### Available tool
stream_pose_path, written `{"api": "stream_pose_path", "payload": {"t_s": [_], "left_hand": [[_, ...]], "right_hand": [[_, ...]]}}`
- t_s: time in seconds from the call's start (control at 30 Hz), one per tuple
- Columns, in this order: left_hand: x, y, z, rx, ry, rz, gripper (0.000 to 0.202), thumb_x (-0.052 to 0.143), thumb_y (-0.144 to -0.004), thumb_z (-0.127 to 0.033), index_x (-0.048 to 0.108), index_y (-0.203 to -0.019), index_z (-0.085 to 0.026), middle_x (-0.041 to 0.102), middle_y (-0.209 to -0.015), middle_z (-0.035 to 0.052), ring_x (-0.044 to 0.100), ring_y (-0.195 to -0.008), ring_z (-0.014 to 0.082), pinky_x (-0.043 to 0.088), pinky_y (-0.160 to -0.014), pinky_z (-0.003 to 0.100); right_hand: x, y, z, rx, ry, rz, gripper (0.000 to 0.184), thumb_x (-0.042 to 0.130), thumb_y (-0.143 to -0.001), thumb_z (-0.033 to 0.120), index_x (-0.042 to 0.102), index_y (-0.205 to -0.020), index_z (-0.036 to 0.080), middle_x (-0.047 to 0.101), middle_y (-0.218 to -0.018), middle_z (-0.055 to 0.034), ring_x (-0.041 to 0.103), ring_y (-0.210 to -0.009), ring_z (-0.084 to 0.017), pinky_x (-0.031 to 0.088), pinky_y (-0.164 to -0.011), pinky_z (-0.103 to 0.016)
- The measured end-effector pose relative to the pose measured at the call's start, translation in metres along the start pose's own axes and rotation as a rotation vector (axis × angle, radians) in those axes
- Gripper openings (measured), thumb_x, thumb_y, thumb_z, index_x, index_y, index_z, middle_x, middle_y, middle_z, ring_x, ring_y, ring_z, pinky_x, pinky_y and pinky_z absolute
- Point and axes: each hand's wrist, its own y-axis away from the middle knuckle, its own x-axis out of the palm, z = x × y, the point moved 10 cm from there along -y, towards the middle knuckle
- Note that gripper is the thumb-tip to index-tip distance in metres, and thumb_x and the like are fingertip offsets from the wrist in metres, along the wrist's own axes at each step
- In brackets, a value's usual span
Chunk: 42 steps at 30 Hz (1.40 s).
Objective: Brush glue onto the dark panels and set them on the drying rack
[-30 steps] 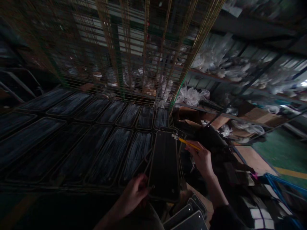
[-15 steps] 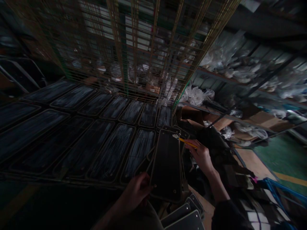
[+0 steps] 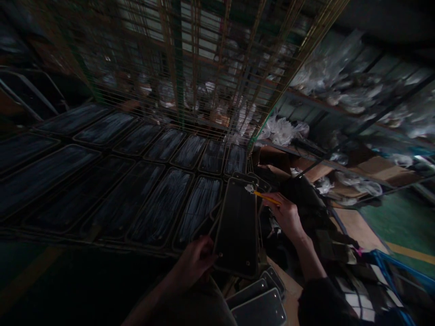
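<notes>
My right hand [image 3: 281, 212] grips a yellow-handled brush [image 3: 267, 197] whose pale, whitish tip touches the upper part of a dark rectangular panel [image 3: 237, 226]. That panel has rounded corners, a lighter rim and small round fittings near its lower corners. At its lower left edge, the fingers of my left hand [image 3: 199, 259] are closed on the panel. To the left, dark panels of the same shape lie in rows, and the near one [image 3: 200, 210] carries whitish streaks. The held panel's face is mostly plain and dark.
A wire mesh cage wall [image 3: 204, 81] rises behind the rows. Shelves with clear plastic bags [image 3: 283, 131] and cardboard boxes [image 3: 377, 170] stand at right. More panels [image 3: 260, 310] are stacked below my hands. A blue crate [image 3: 390, 267] sits at lower right.
The view has shifted slightly, so the panels and both hands appear a little higher. The brush tip stays near the panel's top, and both grips look the same.
</notes>
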Motion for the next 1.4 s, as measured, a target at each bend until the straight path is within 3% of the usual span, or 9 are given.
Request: {"api": "stream_pose_path", "payload": {"t_s": [0.37, 0.57, 0.7, 0.8, 0.97, 1.1, 1.23, 1.4], "left_hand": [[0.001, 0.0, 0.002, -0.042, -0.029, 0.037, 0.02, 0.055, -0.083, -0.035, 0.046, -0.09, -0.019, 0.06, -0.061, -0.0042, 0.054, -0.042, 0.0097, 0.037, -0.038, 0.017], [0.002, 0.003, -0.002, -0.072, -0.005, 0.014, 0.021, 0.056, -0.081, -0.035, 0.047, -0.089, -0.018, 0.059, -0.06, -0.0045, 0.054, -0.041, 0.009, 0.038, -0.038, 0.017], [0.001, 0.005, -0.007, -0.066, -0.017, 0.006, 0.02, 0.056, -0.081, -0.034, 0.048, -0.088, -0.017, 0.059, -0.06, -0.0041, 0.054, -0.042, 0.0095, 0.038, -0.039, 0.017], [0.0, 0.006, -0.008, -0.033, 0.005, -0.005, 0.02, 0.056, -0.082, -0.035, 0.048, -0.086, -0.018, 0.058, -0.059, -0.0042, 0.053, -0.043, 0.0097, 0.036, -0.038, 0.018], [0.0, 0.004, -0.002, -0.028, 0.036, -0.012, 0.019, 0.057, -0.081, -0.034, 0.049, -0.086, -0.018, 0.057, -0.058, -0.0048, 0.052, -0.041, 0.0094, 0.036, -0.038, 0.017], [-0.003, 0.002, 0.004, -0.037, 0.036, -0.057, 0.019, 0.058, -0.079, -0.034, 0.049, -0.085, -0.018, 0.057, -0.057, -0.0053, 0.05, -0.038, 0.0094, 0.035, -0.035, 0.018], [-0.001, 0.001, 0.01, -0.049, 0.063, -0.037, 0.019, 0.058, -0.08, -0.034, 0.05, -0.086, -0.018, 0.057, -0.055, -0.0059, 0.051, -0.037, 0.0097, 0.037, -0.036, 0.018], [-0.002, 0.0, 0.009, -0.042, 0.066, -0.031, 0.018, 0.058, -0.08, -0.033, 0.05, -0.086, -0.019, 0.058, -0.056, -0.0059, 0.051, -0.038, 0.0095, 0.036, -0.036, 0.017]], "right_hand": [[-0.006, 0.104, 0.057, 0.088, -0.039, 0.431, 0.025, 0.05, -0.098, 0.029, 0.06, -0.121, 0.029, 0.063, -0.11, -0.0018, 0.063, -0.096, -0.015, 0.052, -0.078, -0.022], [-0.002, 0.128, 0.068, 0.141, -0.125, 0.572, 0.026, 0.057, -0.095, 0.027, 0.062, -0.12, 0.031, 0.066, -0.109, -0.001, 0.066, -0.095, -0.016, 0.055, -0.077, -0.022], [0.008, 0.111, 0.066, 0.181, -0.213, 0.628, 0.02, 0.059, -0.094, 0.03, 0.067, -0.112, 0.03, 0.069, -0.102, 0.0001, 0.068, -0.091, -0.016, 0.057, -0.076, -0.022], [0.017, 0.082, 0.052, 0.241, -0.31, 0.617, 0.017, 0.059, -0.093, 0.034, 0.07, -0.104, 0.026, 0.071, -0.091, -0.0001, 0.069, -0.078, -0.015, 0.058, -0.069, -0.022], [0.015, 0.015, 0.016, 0.164, -0.36, 0.325, 0.026, 0.058, -0.093, 0.04, 0.067, -0.106, 0.019, 0.07, -0.077, -0.002, 0.068, -0.069, -0.016, 0.059, -0.066, -0.027], [0.009, -0.022, -0.008, 0.117, -0.321, 0.091, 0.027, 0.063, -0.089, 0.043, 0.068, -0.102, 0.019, 0.07, -0.081, -0.0033, 0.068, -0.066, -0.018, 0.06, -0.063, -0.031], [0.009, -0.042, -0.009, 0.043, -0.255, -0.017, 0.027, 0.06, -0.09, 0.043, 0.067, -0.105, 0.021, 0.069, -0.098, -0.0052, 0.069, -0.072, -0.019, 0.061, -0.067, -0.033], [0.02, -0.039, 0.005, -0.049, -0.049, 0.033, 0.024, 0.052, -0.095, 0.04, 0.065, -0.107, 0.023, 0.068, -0.101, -0.0053, 0.068, -0.08, -0.02, 0.059, -0.074, -0.034]]}}
